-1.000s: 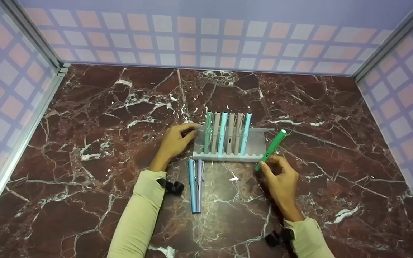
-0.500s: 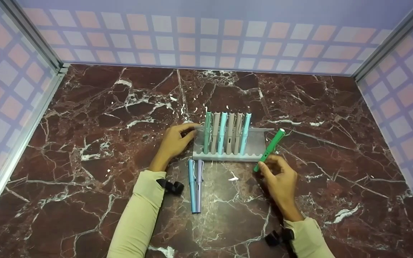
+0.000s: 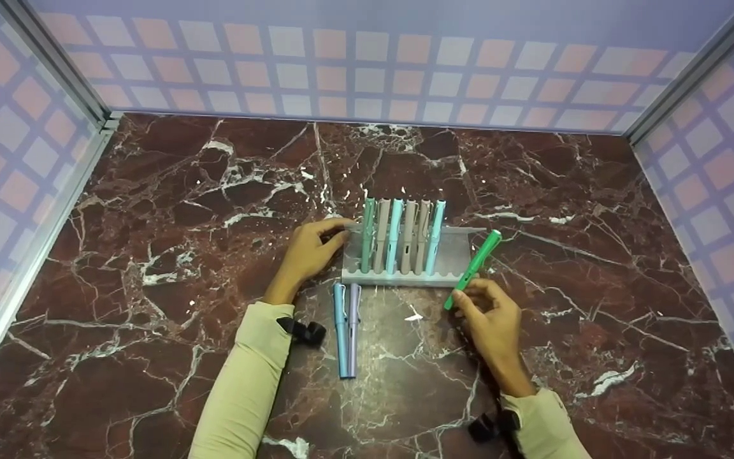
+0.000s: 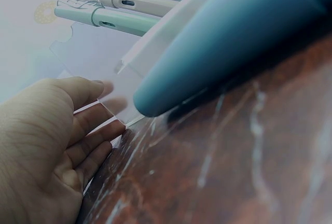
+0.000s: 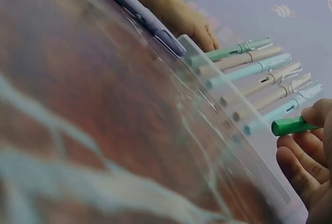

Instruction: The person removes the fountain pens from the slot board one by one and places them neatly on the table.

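Note:
A clear pen stand (image 3: pixel 399 279) bears a row of several capped pens in dark green, taupe and light blue, such as the dark green pen (image 3: pixel 367 239) at its left end. My left hand (image 3: pixel 308 254) pinches the stand's left edge, with fingers seen through the transparent panel (image 4: pixel 106 81) in the left wrist view. At the stand's right end, my right hand (image 3: pixel 493 317) holds a bright green pen (image 3: pixel 480 255) between thumb and fingers. That pen tilts up to the right, its lower end just in front of the stand. In the right wrist view its green end (image 5: pixel 288 126) points left.
A blue pen (image 3: pixel 341 335) and a purple pen (image 3: pixel 353 325) lie side by side before the stand's left end. The dark red marbled tabletop (image 3: pixel 150 357) is bounded by a tiled-pattern back wall (image 3: pixel 373 64) and two side walls.
My right hand has shifted slightly left and toward me, taking the green pen with it. My left hand stays at the stand's left edge; the other pens have not moved.

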The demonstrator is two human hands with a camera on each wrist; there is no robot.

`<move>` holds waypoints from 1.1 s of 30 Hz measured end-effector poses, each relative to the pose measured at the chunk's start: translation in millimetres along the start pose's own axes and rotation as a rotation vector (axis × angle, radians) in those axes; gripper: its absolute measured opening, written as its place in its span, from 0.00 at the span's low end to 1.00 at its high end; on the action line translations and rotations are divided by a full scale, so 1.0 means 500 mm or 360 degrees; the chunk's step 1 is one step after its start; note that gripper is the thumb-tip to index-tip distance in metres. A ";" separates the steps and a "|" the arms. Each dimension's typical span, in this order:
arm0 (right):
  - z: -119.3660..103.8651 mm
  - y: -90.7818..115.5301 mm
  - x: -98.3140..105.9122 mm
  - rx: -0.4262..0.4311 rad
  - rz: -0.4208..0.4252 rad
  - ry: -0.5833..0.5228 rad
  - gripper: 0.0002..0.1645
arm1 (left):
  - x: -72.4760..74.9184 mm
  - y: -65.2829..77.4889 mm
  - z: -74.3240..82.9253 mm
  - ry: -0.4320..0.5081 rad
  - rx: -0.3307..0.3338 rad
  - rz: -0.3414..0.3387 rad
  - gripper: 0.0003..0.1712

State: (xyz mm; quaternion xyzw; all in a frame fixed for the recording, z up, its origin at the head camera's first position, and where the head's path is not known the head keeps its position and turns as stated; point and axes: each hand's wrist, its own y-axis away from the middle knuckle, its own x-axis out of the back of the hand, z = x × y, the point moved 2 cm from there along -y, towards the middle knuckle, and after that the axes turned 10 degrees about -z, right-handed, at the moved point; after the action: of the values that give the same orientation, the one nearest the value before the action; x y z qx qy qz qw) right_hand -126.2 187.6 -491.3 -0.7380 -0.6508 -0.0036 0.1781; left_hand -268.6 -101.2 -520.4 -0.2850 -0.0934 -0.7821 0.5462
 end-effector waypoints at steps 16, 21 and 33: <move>0.003 0.020 -0.029 -0.0125 -0.0108 -0.0053 0.09 | 0.001 0.001 0.000 -0.0012 0.0019 -0.0002 0.13; 0.014 0.029 -0.042 -0.0122 -0.0150 -0.0065 0.08 | -0.001 0.001 -0.003 -0.0005 0.0039 -0.0001 0.13; -0.005 0.043 -0.064 -0.0116 -0.0216 -0.0038 0.08 | 0.001 0.000 -0.001 0.0002 0.0016 0.0004 0.12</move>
State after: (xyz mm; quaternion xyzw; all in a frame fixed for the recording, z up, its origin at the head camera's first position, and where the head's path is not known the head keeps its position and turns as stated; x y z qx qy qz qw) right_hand -109.6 154.4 -502.0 -0.6981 -0.7010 -0.0305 0.1427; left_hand -268.9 -101.5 -520.6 -0.2819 -0.0967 -0.7811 0.5487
